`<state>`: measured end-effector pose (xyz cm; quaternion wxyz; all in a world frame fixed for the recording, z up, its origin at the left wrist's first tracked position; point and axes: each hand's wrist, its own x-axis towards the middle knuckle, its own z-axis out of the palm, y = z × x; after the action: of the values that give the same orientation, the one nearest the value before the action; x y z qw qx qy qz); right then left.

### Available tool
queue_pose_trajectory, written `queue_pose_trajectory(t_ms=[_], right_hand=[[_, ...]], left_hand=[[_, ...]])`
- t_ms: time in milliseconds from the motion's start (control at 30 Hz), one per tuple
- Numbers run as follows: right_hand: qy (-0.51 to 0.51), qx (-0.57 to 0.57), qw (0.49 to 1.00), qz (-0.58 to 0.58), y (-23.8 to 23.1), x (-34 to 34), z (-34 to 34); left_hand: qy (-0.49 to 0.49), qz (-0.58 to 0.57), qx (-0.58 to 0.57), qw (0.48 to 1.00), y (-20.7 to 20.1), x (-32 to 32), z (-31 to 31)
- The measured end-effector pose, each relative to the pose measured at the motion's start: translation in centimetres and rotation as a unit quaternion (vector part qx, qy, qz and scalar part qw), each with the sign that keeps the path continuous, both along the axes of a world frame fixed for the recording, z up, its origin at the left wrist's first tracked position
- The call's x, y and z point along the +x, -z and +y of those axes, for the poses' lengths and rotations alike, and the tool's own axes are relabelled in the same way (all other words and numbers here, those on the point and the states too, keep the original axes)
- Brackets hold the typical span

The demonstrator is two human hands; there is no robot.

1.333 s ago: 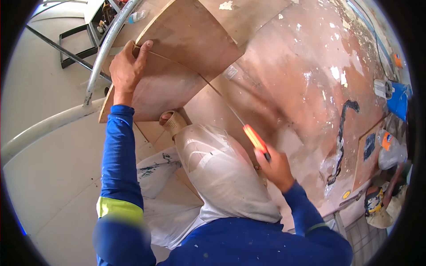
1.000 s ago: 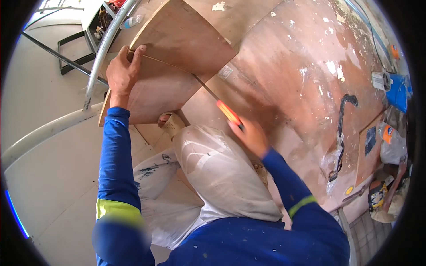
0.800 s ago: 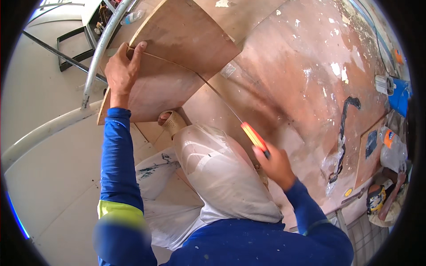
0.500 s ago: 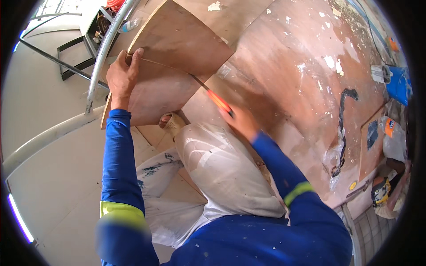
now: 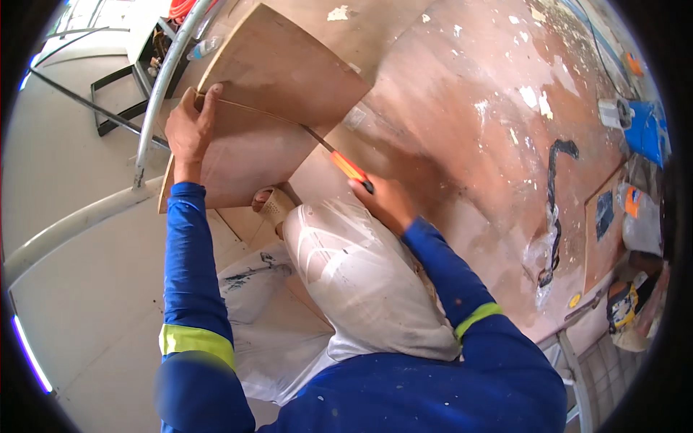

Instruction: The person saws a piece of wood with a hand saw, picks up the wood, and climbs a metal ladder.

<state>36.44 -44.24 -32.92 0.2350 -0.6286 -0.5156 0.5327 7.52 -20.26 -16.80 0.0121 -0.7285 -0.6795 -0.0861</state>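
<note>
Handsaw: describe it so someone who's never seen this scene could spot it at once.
Start at the big paint-spattered plywood sheet filling the upper right. A smaller plywood board lies at its left edge, steadied by the left hand. The handsaw crosses that board as a thin blade, and its orange handle in the right hand is the only bright colour there.

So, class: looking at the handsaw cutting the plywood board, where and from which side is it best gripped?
Grip the handsaw by its orange handle, coming from the person's near side, as the right hand does. The thin blade runs away into the cut in the plywood board, so only the handle end is free. The left hand steadies the board at its far edge.
</note>
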Motion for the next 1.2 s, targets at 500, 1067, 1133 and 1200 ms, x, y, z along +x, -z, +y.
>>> queue_pose_trajectory(t_ms=[500, 1067, 1133, 1200], right_hand=[[0.001, 0.009, 1.000, 0.019, 5.1, -3.1, 3.4], [-0.025, 0.009, 1.000, -0.016, 1.8, 0.5, -1.6], [-0.009, 0.016, 1.000, -0.013, -0.9, 6.0, -9.5], [0.010, -0.053, 0.999, -0.009, -4.6, 9.6, -14.1]], left_hand=[[0.023, 0.013, 0.009, 1.000, 0.8, 0.0, 0.3], [0.003, 0.009, 0.005, 1.000, -0.5, -0.9, -0.1], [0.001, 0.010, -0.005, 1.000, -0.4, 0.1, 0.2], [-0.002, 0.017, -0.012, 1.000, -0.1, 0.9, 0.2]])
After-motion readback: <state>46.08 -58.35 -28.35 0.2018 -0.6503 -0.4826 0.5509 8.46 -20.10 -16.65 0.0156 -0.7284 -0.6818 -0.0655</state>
